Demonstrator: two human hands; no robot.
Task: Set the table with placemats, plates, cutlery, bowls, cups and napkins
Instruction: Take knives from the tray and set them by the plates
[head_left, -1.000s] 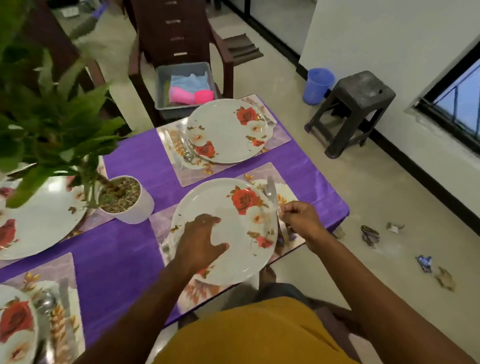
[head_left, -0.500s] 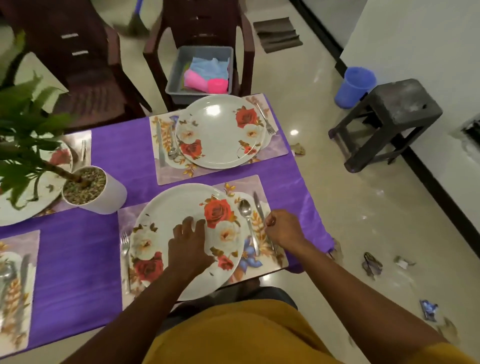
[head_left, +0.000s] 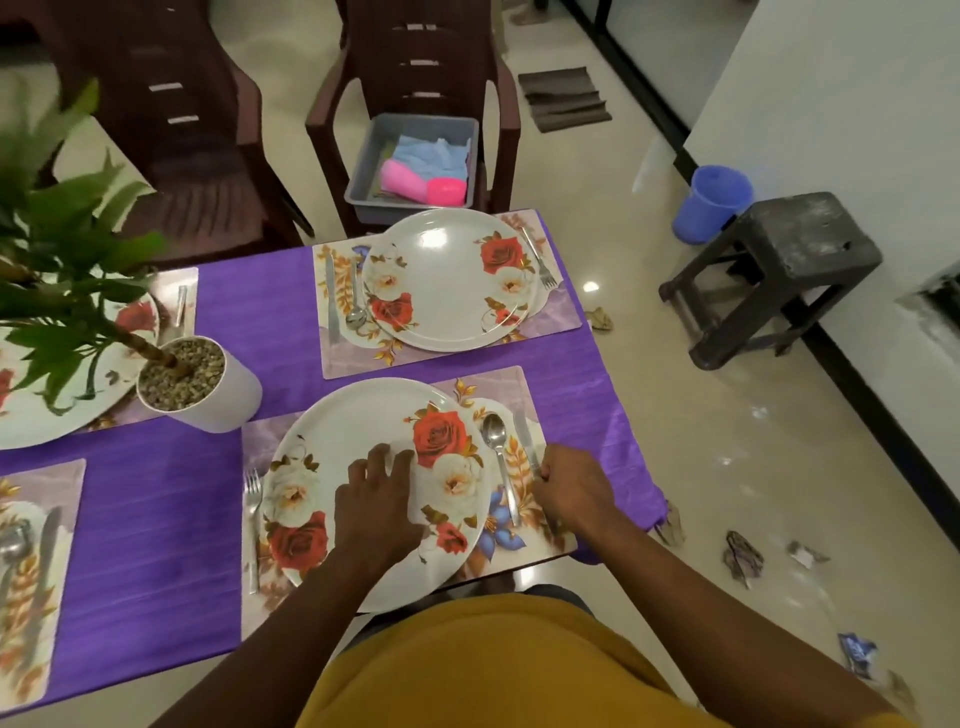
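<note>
A white rose-patterned plate (head_left: 337, 441) lies on the near floral placemat (head_left: 498, 389) over the purple tablecloth (head_left: 156, 519). My left hand (head_left: 376, 512) rests flat on the plate with fingers spread. My right hand (head_left: 569, 488) pinches the handle of a knife (head_left: 523, 434) lying right of a spoon (head_left: 496, 441). A fork (head_left: 253, 514) lies left of the plate. Across the table a second placemat (head_left: 561, 317) carries a plate (head_left: 447, 291), a knife (head_left: 331, 296), a spoon (head_left: 356, 304) and a fork (head_left: 537, 260).
A grey tub (head_left: 374, 150) with pink cups (head_left: 423, 184) and blue cloth (head_left: 434, 153) sits on a brown chair (head_left: 415, 57). A potted plant (head_left: 202, 384) stands left of the near plate. More place settings (head_left: 31, 571) lie at left. A dark stool (head_left: 779, 270) and blue bucket (head_left: 714, 202) stand right.
The view swung so the table sits squarer below me. My right hand drew the knife down beside the spoon on the placemat. My left hand stayed on the plate.
</note>
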